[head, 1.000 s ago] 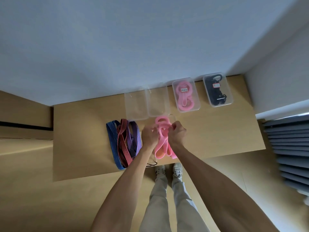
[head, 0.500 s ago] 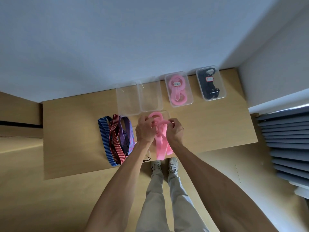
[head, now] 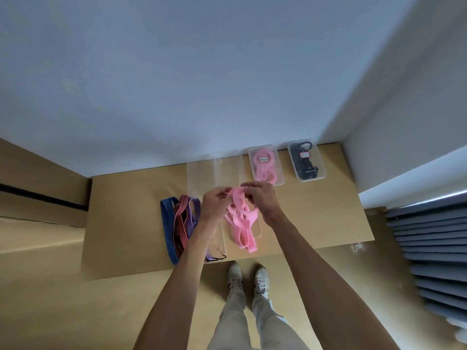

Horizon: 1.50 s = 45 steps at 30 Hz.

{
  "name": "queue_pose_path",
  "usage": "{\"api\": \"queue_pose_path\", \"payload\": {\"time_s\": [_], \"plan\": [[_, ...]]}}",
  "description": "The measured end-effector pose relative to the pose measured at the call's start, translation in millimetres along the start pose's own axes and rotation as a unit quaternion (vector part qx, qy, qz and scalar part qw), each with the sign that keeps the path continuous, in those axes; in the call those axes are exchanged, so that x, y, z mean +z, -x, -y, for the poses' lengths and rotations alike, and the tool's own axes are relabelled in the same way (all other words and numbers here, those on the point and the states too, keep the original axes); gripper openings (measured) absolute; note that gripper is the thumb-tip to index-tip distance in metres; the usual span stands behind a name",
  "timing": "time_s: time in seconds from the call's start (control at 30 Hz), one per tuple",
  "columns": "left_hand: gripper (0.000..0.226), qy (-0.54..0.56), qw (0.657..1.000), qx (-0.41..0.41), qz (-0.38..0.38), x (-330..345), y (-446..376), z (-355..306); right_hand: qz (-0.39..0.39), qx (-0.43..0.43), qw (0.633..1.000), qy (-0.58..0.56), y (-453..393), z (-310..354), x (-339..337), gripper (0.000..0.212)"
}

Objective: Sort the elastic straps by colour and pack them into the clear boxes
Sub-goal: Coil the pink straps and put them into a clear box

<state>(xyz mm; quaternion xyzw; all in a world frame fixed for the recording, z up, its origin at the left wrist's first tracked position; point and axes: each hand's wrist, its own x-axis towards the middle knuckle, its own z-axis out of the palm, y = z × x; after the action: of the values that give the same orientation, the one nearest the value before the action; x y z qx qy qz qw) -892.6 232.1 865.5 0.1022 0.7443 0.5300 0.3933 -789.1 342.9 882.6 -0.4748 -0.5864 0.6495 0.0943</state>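
Right now our fingers (head: pixel 246 192) are curled around a pink strap (head: pixel 240 218), the left hand (head: pixel 214 207) pinching one side of its top loop and the right hand (head: pixel 262 200) the other, with the rest hanging into an open clear box (head: pixel 257 229) on the near part of the table (head: pixel 316 210). At the far edge, one box of pink straps (head: pixel 265 164) and one box of black straps (head: pixel 307 161) look packed, so those colours seem largely done. Two empty boxes (head: pixel 214 171) wait left of them. Left of our hands lies a loose pile, the blue strap (head: pixel 166 223), red strap (head: pixel 180 223) and purple strap (head: pixel 194 213), not yet sorted.
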Motion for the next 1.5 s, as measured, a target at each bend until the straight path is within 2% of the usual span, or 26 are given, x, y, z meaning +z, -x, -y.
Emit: {"api": "queue_pose_path", "payload": {"time_s": [0.13, 0.2, 0.27, 0.37, 0.47, 0.53, 0.73, 0.9, 1.03, 1.13, 1.2, 1.33, 1.43, 1.5], "plan": [[0.018, 0.087, 0.996, 0.012, -0.013, -7, 24, -49, 0.029, -0.019, 0.999, 0.012, 20, 49, -19, 0.017], [0.019, 0.144, 0.989, 0.010, 0.015, -11, 36, -73, 0.054, -0.040, 0.997, 0.048, 30, 72, -27, 0.017], [0.031, 0.169, 0.985, 0.017, 0.041, -11, 47, -94, 0.058, -0.073, 0.992, 0.089, 37, 92, -33, 0.016], [0.016, 0.167, 0.983, 0.055, 0.053, -10, 56, -118, 0.042, -0.121, 0.985, 0.116, 45, 113, -40, 0.016], [0.020, 0.166, 0.981, 0.073, 0.073, -11, 61, -133, 0.032, -0.159, 0.985, 0.061, 54, 123, -45, 0.017], [0.022, 0.126, 0.984, 0.097, 0.081, -10, 65, -137, 0.025, -0.168, 0.985, 0.035, 56, 127, -46, 0.018], [0.013, 0.032, 0.992, 0.121, -0.006, 1, 75, -141, 0.053, -0.179, 0.981, 0.048, 58, 131, -38, 0.010], [0.015, -0.019, 0.982, 0.171, -0.079, 2, 76, -147, 0.003, -0.234, 0.970, 0.072, 74, 130, -28, 0.037], [0.019, -0.050, 0.973, 0.207, -0.084, 5, 76, -154, -0.063, -0.237, 0.969, 0.029, 80, 133, -22, 0.029], [0.020, -0.018, 0.972, 0.215, -0.089, 4, 73, -160, -0.126, -0.271, 0.953, 0.049, 85, 140, -16, 0.042], [0.016, -0.001, 0.971, 0.224, -0.083, 3, 70, -164, -0.112, -0.245, 0.962, 0.045, 87, 146, -16, 0.047], [0.002, 0.031, 0.973, 0.215, -0.078, -5, 63, -172, -0.095, -0.153, 0.983, -0.018, 76, 152, -12, 0.035], [0.005, 0.103, 0.980, 0.149, -0.077, -14, 61, -175, -0.098, -0.143, 0.985, 0.005, 73, 150, 1, 0.034], [0.010, 0.170, 0.979, 0.101, -0.050, -21, 61, -174, -0.094, -0.138, 0.986, -0.011, 71, 145, 10, 0.032]]}}
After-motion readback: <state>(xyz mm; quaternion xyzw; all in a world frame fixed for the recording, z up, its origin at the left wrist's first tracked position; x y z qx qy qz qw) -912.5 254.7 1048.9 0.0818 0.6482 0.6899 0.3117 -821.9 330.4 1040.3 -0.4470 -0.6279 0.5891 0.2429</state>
